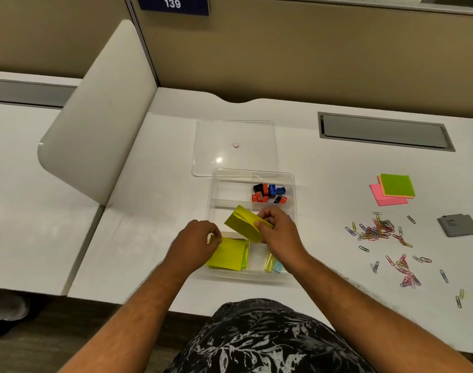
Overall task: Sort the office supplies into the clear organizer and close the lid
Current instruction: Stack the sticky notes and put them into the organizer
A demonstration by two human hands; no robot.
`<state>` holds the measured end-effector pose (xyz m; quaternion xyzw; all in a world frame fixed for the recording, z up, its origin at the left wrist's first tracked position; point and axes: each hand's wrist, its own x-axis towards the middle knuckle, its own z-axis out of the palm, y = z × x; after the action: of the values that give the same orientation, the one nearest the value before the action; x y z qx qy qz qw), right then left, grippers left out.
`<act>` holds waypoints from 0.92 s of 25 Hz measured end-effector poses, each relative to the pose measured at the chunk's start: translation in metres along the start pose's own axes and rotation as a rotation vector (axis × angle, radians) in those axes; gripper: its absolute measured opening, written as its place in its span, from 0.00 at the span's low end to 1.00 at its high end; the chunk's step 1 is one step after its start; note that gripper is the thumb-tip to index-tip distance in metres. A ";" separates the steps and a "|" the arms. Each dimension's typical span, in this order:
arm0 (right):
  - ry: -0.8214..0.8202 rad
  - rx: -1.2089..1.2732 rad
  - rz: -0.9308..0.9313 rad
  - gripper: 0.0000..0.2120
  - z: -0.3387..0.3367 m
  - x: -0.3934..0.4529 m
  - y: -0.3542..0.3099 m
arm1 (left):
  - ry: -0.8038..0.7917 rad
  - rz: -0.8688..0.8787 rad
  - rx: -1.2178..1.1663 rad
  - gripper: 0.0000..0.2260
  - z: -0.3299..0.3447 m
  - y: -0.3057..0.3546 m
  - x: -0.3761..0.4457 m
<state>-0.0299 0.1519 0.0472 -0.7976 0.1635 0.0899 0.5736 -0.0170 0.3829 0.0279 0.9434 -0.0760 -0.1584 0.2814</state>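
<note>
White desk (pixel 154 200) spreads under a tan cubicle wall, with a rounded divider panel (pixel 95 117) standing at its left side. Next along, the left hand (pixel 195 244) is curled at the near-left corner of the clear organizer (pixel 293 184), fingertips pinching the edge of a flat stack of yellow sticky notes (pixel 228 254) that lies in the near-left compartment. Behind the organizer its clear lid (pixel 235 146) lies flat on the desk, off the box. Small red, blue and black binder clips (pixel 269 193) fill the far-right compartment. Over the middle of the organizer the right hand (pixel 277 230) is closed around a bent wad of yellow sticky notes (pixel 243 222), lifted clear of the tray. Yellow and blue tabs (pixel 273 263) stand in the near-right compartment. Farther right, a green, orange and pink sticky pad pile (pixel 392 188) rests on the desk, with coloured paper clips (pixel 383 238) scattered nearer and a grey card (pixel 458 224) at the edge.
</note>
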 end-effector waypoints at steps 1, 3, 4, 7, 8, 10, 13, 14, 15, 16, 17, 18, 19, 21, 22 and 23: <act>0.016 -0.106 -0.096 0.04 0.003 -0.002 0.001 | 0.022 0.012 -0.005 0.03 -0.001 -0.001 0.001; 0.044 -0.331 -0.304 0.03 0.011 -0.008 0.000 | 0.060 0.005 -0.032 0.04 -0.002 -0.004 0.003; 0.045 -0.438 -0.400 0.02 0.015 -0.010 0.000 | 0.081 -0.020 -0.060 0.06 -0.004 -0.005 0.004; -0.049 -0.725 -0.691 0.03 0.028 -0.012 0.003 | 0.146 -0.095 -0.141 0.14 -0.009 -0.007 0.004; -0.105 -0.818 -0.762 0.03 0.033 -0.011 0.009 | 0.164 -0.108 -0.151 0.16 -0.010 -0.008 0.004; -0.239 -0.946 -0.794 0.08 0.040 -0.011 0.021 | 0.189 -0.124 -0.149 0.16 -0.011 -0.011 0.004; -0.375 -0.920 -0.674 0.15 0.038 -0.014 0.034 | 0.186 -0.125 -0.122 0.12 -0.010 -0.011 0.006; -0.365 -0.883 -0.646 0.13 0.035 -0.015 0.035 | 0.185 -0.110 -0.106 0.11 -0.009 -0.011 0.005; -0.333 -0.845 -0.628 0.11 0.030 -0.014 0.036 | 0.179 -0.075 -0.090 0.11 -0.008 -0.009 0.005; -0.290 -0.807 -0.614 0.10 0.025 -0.012 0.037 | 0.164 -0.020 -0.067 0.12 -0.005 -0.009 0.004; -0.248 -0.773 -0.596 0.09 0.019 -0.010 0.036 | 0.134 0.042 -0.025 0.14 -0.002 -0.008 0.004; -0.219 -0.748 -0.571 0.08 0.014 -0.009 0.035 | 0.100 0.095 0.035 0.15 0.001 -0.006 0.005; -0.199 -0.726 -0.545 0.08 0.010 -0.007 0.034 | 0.073 0.129 0.107 0.16 0.004 -0.002 0.006; -0.172 -0.688 -0.497 0.07 0.005 -0.006 0.033 | 0.050 0.166 0.262 0.14 0.009 0.004 0.008; -0.168 -0.677 -0.474 0.08 0.004 -0.007 0.033 | 0.044 0.190 0.333 0.14 0.012 0.005 0.007; -0.171 -0.667 -0.456 0.08 0.001 -0.007 0.033 | 0.034 0.218 0.393 0.14 0.016 0.007 0.005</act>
<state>-0.0487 0.1444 0.0196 -0.9452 -0.1038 0.0746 0.3003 -0.0179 0.3677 0.0173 0.9688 -0.2023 -0.0930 0.1087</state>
